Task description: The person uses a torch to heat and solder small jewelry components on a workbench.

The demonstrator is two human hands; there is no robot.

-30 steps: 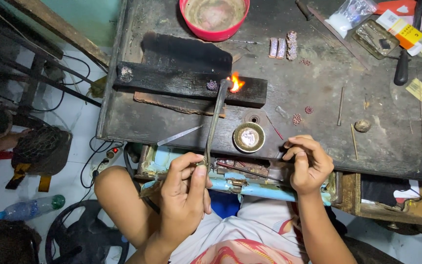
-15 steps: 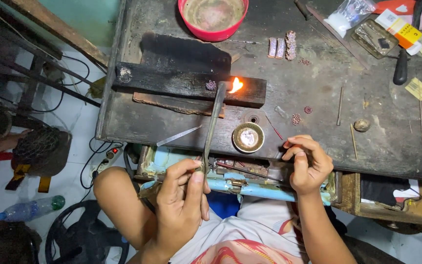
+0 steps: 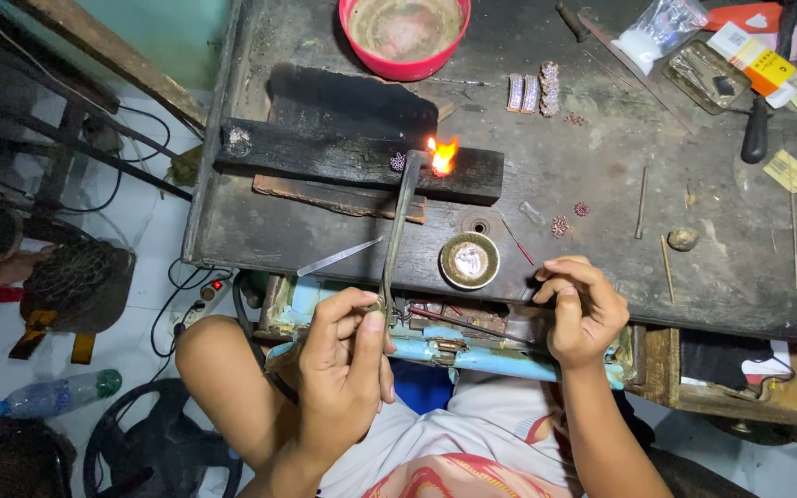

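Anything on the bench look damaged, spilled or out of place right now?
The black block under the flame is charred with ragged edges. Small beaded pieces lie loose on the worn bench. The left hand holds the torch pipe. Nothing spilled.

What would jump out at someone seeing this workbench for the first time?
The small orange flame burning on the charred black block at mid-bench, where the tip of the thin torch pipe held in the left hand ends. Behind it sits a red bowl; the right hand rests at the bench's near edge beside a small round metal dish.
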